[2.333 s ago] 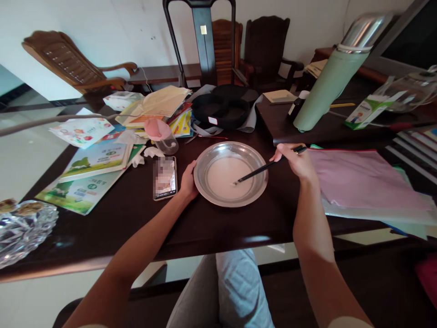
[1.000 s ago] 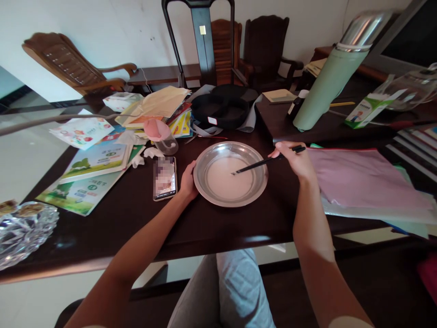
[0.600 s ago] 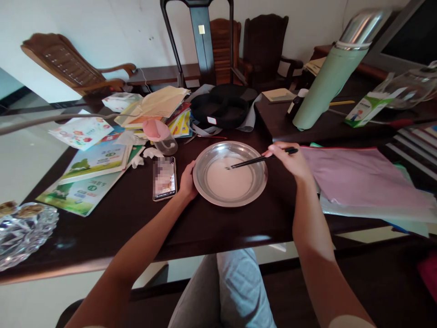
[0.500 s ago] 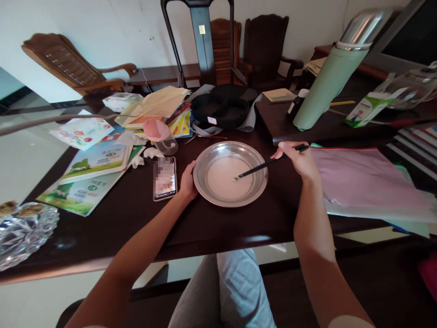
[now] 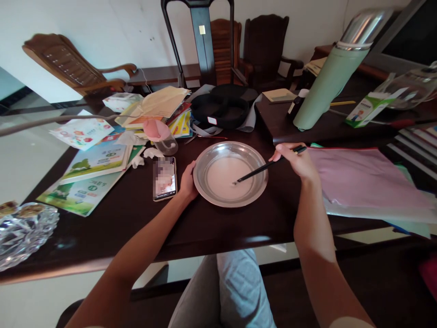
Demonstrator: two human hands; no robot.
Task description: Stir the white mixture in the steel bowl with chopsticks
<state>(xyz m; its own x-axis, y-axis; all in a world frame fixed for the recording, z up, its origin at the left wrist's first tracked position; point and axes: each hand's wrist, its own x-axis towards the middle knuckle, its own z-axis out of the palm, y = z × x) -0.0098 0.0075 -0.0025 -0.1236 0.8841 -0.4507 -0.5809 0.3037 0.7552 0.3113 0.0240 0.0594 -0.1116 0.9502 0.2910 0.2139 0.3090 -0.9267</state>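
A round metal bowl (image 5: 207,195) rests on the dark table, with a pale, milky liquid (image 5: 225,175) in its bottom. My left hand (image 5: 189,182) grips the bowl's left rim; its fingertips are partly hidden under the side. Above the table to the right, my right hand (image 5: 294,160) is closed around black chopsticks (image 5: 259,170). They slant down over the bowl's right rim, and their tips dip into the liquid. Whether there are one or two sticks is hard to make out. Just left of my left hand lies a phone (image 5: 165,179) with its screen lit.
Books (image 5: 92,159), crumpled tissue and a pink-topped cup (image 5: 160,136) crowd the left. A black bag (image 5: 221,109) lies behind the bowl. At right stand a green thermos (image 5: 332,82) and a pink folder (image 5: 362,177). A glass dish (image 5: 30,232) sits near the left edge.
The chopstick tips have shifted slightly toward me and left within the liquid, my right hand moving a little with them. My left hand and the bowl stay put.
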